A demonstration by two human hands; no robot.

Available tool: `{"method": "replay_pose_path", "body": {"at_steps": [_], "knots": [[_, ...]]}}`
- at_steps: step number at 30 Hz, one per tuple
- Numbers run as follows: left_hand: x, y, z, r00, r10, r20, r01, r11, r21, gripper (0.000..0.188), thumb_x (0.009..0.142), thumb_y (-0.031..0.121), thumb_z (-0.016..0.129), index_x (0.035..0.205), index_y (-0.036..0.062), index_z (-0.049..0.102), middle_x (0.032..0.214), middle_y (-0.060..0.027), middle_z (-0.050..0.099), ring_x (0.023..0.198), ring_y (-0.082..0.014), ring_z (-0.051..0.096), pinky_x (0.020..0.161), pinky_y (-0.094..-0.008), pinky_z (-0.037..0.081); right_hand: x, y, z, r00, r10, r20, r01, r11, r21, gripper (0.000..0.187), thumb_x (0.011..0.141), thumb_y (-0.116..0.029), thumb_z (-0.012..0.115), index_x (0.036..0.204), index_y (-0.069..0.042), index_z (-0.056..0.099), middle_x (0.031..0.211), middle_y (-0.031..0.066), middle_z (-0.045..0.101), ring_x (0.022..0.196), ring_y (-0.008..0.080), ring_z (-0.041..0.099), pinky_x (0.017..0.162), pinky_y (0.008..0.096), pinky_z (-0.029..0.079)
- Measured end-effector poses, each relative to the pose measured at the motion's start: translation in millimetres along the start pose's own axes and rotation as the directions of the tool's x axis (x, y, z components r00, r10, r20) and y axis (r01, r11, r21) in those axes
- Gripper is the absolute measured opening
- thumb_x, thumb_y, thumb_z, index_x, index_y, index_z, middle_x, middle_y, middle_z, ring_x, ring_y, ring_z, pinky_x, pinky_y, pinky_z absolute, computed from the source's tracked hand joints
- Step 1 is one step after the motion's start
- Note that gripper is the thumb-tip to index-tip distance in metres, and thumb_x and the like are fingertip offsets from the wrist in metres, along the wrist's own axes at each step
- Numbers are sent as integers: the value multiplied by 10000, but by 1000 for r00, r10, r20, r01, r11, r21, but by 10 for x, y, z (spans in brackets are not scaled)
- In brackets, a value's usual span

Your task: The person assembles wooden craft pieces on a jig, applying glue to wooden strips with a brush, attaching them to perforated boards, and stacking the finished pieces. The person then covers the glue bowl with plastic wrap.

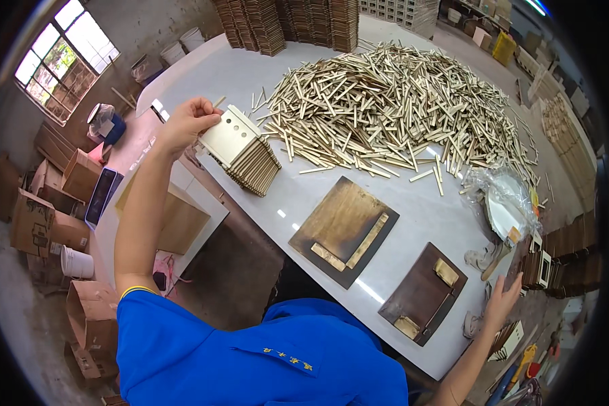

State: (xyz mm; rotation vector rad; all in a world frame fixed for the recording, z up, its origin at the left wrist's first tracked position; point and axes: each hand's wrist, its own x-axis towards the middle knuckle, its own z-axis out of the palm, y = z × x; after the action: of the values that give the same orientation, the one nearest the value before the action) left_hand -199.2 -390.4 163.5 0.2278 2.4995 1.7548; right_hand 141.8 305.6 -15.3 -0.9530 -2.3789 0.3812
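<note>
My left hand (194, 123) is closed at the corner of a pale panel (231, 135) with a row of round holes. That panel lies at the top of a leaning stack of similar panels (256, 169) near the table's left edge. Out at the right edge, my right hand (502, 298) has its thumb and fingers around a dark brown board (516, 262), seen only in part. Between the hands lie two dark jig boards: one with a scorched plate (342, 220) and two pale strips, the other (423, 294) with two pale blocks.
A large heap of thin wooden sticks (392, 108) covers the table's far middle. Tall stacks of brown panels (291, 24) stand behind it. A wood-handled brush (499, 257) and clear plastic wrap (497, 193) lie at the right. Cardboard boxes (34, 227) crowd the left floor.
</note>
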Motion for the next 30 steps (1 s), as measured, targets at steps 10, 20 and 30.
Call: {"method": "replay_pose_path", "body": {"at_steps": [10, 20, 30], "knots": [[-161, 94, 617, 978, 100, -181, 62, 693, 718, 383, 903, 219, 736, 1163, 6, 552, 1062, -130, 706, 883, -210, 655, 792, -297, 536, 177, 211, 243, 981, 19, 195, -40, 994, 102, 593, 1035, -287, 629, 1511, 28, 473, 1364, 208, 619, 1164, 342, 627, 998, 406, 501], [-265, 182, 781, 990, -35, -136, 133, 544, 829, 777, 848, 425, 753, 1389, -8, 401, 1110, -221, 697, 1007, -352, 707, 862, -424, 557, 266, -221, 167, 954, 53, 294, -81, 993, 84, 538, 1010, -260, 659, 1441, 43, 547, 1070, 150, 723, 873, 274, 671, 824, 362, 551], [-236, 113, 814, 991, 21, -130, 97, 548, 831, 735, 851, 477, 726, 1355, -7, 498, 1132, -253, 694, 948, -394, 710, 838, -448, 571, 276, -430, 127, 944, 85, 319, -51, 992, -113, 404, 959, -265, 630, 1232, 31, 674, 1028, 203, 750, 874, 366, 710, 771, 443, 553]]}}
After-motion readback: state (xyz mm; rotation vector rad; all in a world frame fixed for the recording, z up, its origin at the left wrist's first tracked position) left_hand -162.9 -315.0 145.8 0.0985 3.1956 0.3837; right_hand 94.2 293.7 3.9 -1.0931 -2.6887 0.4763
